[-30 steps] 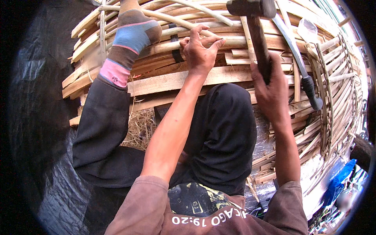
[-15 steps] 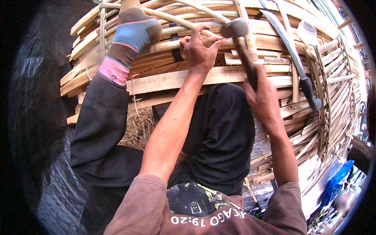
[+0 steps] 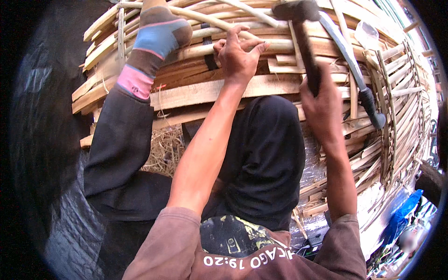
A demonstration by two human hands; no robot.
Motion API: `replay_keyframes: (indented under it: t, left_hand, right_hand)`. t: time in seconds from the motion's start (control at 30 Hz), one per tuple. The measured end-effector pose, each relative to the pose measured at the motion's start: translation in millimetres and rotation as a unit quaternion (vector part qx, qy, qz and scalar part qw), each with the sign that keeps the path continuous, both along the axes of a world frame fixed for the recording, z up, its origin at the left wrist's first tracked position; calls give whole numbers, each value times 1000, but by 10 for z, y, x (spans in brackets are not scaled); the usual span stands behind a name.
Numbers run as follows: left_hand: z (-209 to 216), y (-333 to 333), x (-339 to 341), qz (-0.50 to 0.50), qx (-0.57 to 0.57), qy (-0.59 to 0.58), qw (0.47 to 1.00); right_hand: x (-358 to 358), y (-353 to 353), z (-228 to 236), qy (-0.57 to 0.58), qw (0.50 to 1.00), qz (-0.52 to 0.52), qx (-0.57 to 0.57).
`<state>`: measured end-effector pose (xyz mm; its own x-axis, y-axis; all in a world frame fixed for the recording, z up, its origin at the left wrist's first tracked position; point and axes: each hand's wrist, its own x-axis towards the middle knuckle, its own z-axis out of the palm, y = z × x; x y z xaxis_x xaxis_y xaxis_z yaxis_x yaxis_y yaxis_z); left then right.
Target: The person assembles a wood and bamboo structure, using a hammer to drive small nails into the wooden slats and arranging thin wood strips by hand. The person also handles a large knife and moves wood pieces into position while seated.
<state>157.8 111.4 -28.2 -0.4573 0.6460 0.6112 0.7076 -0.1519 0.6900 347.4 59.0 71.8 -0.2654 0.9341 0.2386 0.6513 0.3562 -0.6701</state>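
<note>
My right hand (image 3: pixel 322 105) is wrapped round the dark handle of a hammer (image 3: pixel 308 51), whose blunt head is raised over the wooden strips. Lower and to its left, my left hand (image 3: pixel 237 58) rests on a pale round pole (image 3: pixel 280 45), thumb and fingertips pinched together. Whatever sits in that pinch is too small to make out. Another thin pole (image 3: pixel 200 18) slants down from the upper left to the left fingers. My socked foot (image 3: pixel 161 35) presses on the strips at the left.
A long curved machete (image 3: pixel 343 49) with a black handle lies on the strips at right. Beside it is a clear plastic cup (image 3: pixel 367 35). Bundled split strips (image 3: pixel 401 107) spread along the right side. Dry shavings (image 3: pixel 163 149) lie between my legs, and black sheeting (image 3: pixel 42 116) covers the left.
The hammer has swung up and to the right, away from the left fingertips, with my right hand moving along. My left hand stays nearly in place on the pole.
</note>
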Motion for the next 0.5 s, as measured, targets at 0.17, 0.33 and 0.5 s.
replay_keyframes:
  t: [0.17,0.33,0.5]
  left_hand:
    - [-4,-50,-33,-28,43,4,999]
    - [-16,-29,38,4,8,22,1000]
    - [-68,-11,-55,-23,51,20,998]
  right_hand:
    - [-6,-36,-72,6,1000,5,-8]
    - [19,6,-93,-18,999,18,-29]
    - [-82,-24,145,33,999,14,7]
